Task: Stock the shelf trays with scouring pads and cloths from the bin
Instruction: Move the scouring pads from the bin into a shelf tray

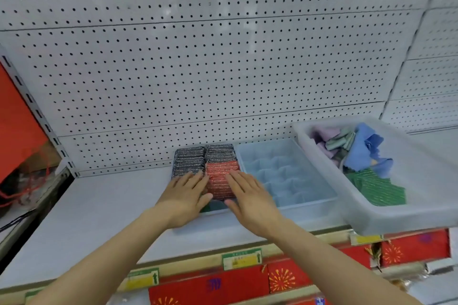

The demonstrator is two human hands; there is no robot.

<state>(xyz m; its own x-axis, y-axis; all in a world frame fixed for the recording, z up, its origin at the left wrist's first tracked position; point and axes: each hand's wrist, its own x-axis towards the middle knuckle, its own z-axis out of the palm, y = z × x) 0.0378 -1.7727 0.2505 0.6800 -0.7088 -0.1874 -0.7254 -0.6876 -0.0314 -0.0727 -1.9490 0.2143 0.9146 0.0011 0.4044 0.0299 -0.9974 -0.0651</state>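
We are patting the pads down flat in the left tray (176, 153), in the middle of the frame. To do it well, we should press softly and evenly, so the rows stay straight and no pad pops up. We should also push them snug toward the back, so more can fit in front.

Our left hand (185, 193) is flat with straight fingers. It rests on the silver scouring pads (189, 160) and on the left edge of the red scouring pads (220, 176). Our right hand (250, 197) is flat too, lying on the right side of the red pads. Neither hand is holding anything.

The light blue tray (285, 173) just to the right has small boxes inside, and they look bare. It seems to need filling next.

The big clear bin (396, 215) sits at the right of the frame. In it we see green scouring pads (374, 188), a blue cloth (366, 151) and some folded pale cloths (332, 140).
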